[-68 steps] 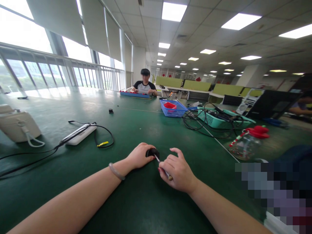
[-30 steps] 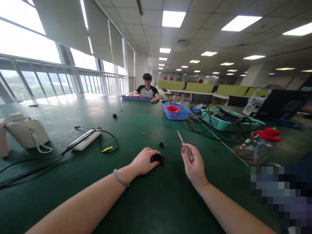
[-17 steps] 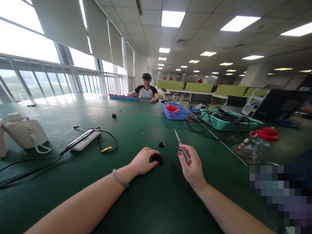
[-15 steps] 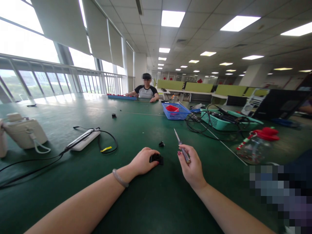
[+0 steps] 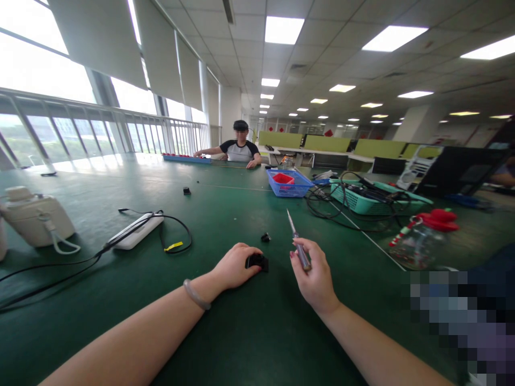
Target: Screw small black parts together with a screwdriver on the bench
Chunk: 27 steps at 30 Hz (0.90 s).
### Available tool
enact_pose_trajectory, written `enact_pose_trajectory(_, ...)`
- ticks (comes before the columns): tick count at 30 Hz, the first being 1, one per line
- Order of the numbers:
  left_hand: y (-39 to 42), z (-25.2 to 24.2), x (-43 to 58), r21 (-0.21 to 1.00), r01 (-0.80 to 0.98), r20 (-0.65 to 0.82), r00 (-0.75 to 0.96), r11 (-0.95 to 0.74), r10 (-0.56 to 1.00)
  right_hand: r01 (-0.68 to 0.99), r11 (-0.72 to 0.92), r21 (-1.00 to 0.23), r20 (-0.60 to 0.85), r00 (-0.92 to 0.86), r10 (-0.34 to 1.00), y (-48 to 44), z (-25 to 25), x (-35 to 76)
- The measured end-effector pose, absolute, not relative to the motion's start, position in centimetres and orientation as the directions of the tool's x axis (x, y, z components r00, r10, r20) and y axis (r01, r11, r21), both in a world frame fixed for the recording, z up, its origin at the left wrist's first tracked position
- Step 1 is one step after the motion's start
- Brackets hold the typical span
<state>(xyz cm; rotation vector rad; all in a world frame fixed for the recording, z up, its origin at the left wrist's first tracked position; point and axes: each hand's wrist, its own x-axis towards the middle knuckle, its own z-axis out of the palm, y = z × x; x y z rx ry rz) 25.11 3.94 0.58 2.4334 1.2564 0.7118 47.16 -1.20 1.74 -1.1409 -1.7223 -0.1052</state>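
My left hand (image 5: 238, 266) grips a small black plastic part (image 5: 257, 261) resting on the green table (image 5: 241, 332); its fingers hide some of it, and I cannot tell its exact kind. In my right hand (image 5: 316, 276) is a screwdriver (image 5: 298, 244) with a clear purplish handle, held between thumb and fingers. Its metal shaft points away from me, up and slightly left, apart from the black part. Just beyond my left fingertips lies another small black piece (image 5: 265, 237) with a bit of metal.
Left are a white power bank (image 5: 139, 231) with black cables and a cream bottle (image 5: 36, 220). Blue (image 5: 292, 187) and teal (image 5: 354, 201) baskets with cables stand right of centre, a red-lidded jar (image 5: 428, 241) nearer. A person (image 5: 241, 147) sits at the far end beside a blue tray (image 5: 187, 158).
The blue tray at the far end has shifted left along with the seated person's arm. My hands keep nearly the same pose, and the view has turned very slightly.
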Motion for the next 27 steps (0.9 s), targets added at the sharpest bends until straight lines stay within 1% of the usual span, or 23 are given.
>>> enact_pose_trajectory(6,3.85,0.75,25.15,0.488,0.669,0.273,0.494,-0.561,0.826,0.747,0.553,-0.369,0.792,-0.058,0.608,-1.20,1.61,47.12)
enact_pose_trajectory(10,3.88,0.70,25.15,0.488,0.669,0.273,0.493,-0.560,0.826,0.739,0.520,-0.428,0.753,-0.025,0.657,-1.13,1.46,47.20)
enact_pose_trajectory(13,3.94,0.60,25.13,0.491,0.676,0.266,0.484,-0.549,0.834,0.716,0.521,-0.463,0.745,-0.004,0.667,-1.31,1.56,47.21)
enact_pose_trajectory(18,3.98,0.53,25.10,0.490,0.673,0.267,0.489,-0.554,0.830,0.728,0.524,-0.442,0.751,-0.019,0.660,-1.54,1.71,47.12)
enact_pose_trajectory(23,3.97,0.52,25.08,0.487,0.665,0.279,0.495,-0.565,0.823,0.730,0.495,-0.471,0.722,-0.004,0.692,-1.31,1.68,47.13)
enact_pose_trajectory(27,3.96,0.54,25.13,0.486,0.671,0.275,0.491,-0.560,0.827,0.739,0.499,-0.453,0.729,-0.016,0.685,-1.24,1.72,47.10)
